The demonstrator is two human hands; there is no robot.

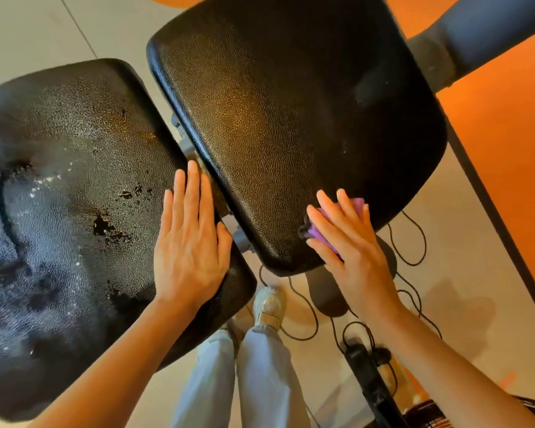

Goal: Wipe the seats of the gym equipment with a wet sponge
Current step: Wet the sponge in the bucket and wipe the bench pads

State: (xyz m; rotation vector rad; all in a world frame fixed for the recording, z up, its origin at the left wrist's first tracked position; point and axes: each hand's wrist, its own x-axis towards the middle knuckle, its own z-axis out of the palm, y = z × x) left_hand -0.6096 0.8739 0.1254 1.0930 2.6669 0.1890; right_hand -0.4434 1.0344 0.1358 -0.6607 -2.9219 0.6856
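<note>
Two black, pebble-textured padded seat cushions are seen from above, set side by side with a narrow gap between them. The left seat pad (74,211) is covered with a wet sheen and scattered droplets, while the right seat pad (284,125) is mostly dry-looking. The left hand (192,242) is laid flat, fingers straight and together, on the near right edge of the left seat pad. The right hand (349,245) is pressed with extended fingers on a purple sponge (325,236), which is held against the near right corner of the right seat pad. A grey metal bracket (241,239) is visible in the gap. Below, light blue trousers (238,375), a pale sneaker (267,307), black cables (411,239) and an orange wall (507,125) are seen.
</note>
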